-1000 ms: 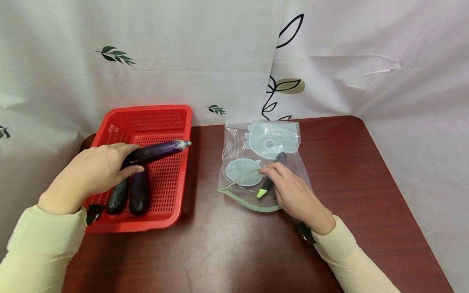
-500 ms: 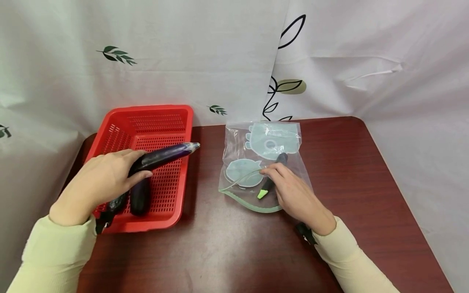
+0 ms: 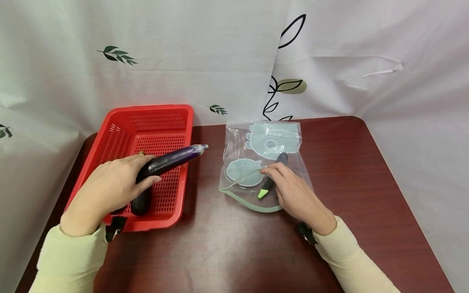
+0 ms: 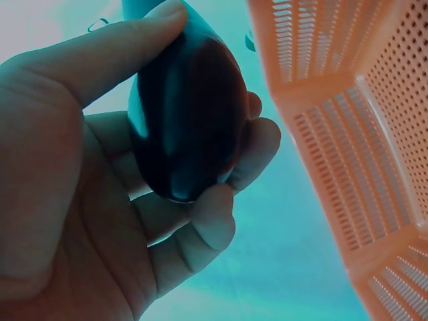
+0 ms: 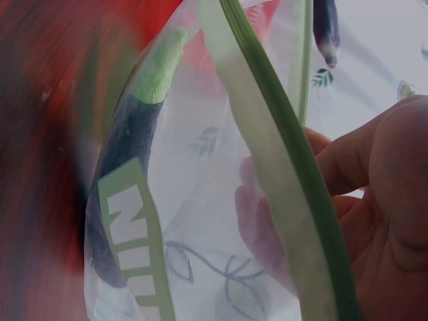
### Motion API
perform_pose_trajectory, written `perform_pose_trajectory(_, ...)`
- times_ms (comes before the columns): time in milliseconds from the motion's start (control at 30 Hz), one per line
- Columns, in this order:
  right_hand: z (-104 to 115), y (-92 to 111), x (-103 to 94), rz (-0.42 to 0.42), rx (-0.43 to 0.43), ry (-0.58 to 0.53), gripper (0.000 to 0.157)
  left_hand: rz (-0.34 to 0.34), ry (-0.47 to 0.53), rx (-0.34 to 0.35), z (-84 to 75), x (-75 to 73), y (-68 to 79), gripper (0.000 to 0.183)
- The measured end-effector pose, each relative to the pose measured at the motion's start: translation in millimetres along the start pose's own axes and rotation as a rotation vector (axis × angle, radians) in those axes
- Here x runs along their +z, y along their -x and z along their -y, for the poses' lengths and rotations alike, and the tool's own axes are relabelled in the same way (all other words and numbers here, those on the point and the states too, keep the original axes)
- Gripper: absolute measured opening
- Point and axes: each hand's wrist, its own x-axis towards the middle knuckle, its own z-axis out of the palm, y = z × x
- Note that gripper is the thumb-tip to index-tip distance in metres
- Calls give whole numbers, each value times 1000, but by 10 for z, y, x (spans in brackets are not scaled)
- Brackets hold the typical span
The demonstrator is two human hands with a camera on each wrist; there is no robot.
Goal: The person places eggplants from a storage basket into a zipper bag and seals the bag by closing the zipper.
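Observation:
Held in my left hand [image 3: 110, 183] is a glossy purple eggplant [image 3: 172, 159], its pale stem end pointing right past the rim of the red basket [image 3: 179, 195]. The left wrist view shows fingers and thumb curled round the eggplant's rounded end [image 4: 190, 127]. Another dark eggplant [image 3: 141, 203] lies in the basket, partly hidden by that hand. My right hand [image 3: 296, 195] pinches the upper lip of a clear zip bag [image 3: 253, 205], whose mouth gapes toward me. Inside the bag lies a long dark vegetable [image 5: 127, 140] with a light green end.
The bag rests on a dark red-brown table [image 3: 220, 248], right of the basket. Behind the table hangs a white curtain [image 3: 176, 53] with leaf prints. A dark thing [image 3: 119, 210] shows below my left hand in the basket.
My left hand has moved right and slightly toward me with the eggplant, whose stem end now reaches beyond the basket's right rim. My right hand keeps its place on the bag.

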Motion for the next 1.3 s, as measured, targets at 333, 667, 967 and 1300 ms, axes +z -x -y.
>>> perform_pose_trajectory(333,-18,-6,5,-41,-43,14,42,-15,19,-24,-158,-7,14,46)
perform_pose_trajectory(667,-21,-4,8,-27,-38,13,42,-32,49,-37,-339,12,16,39)
perform_pose_trajectory(967,-18,-8,21,-29,-41,13,41,-56,72,-58,-519,58,12,36)
perform_pose_trajectory(1300,-11,-15,31,-10,-24,14,39,-82,108,-46,-654,175,-25,38)
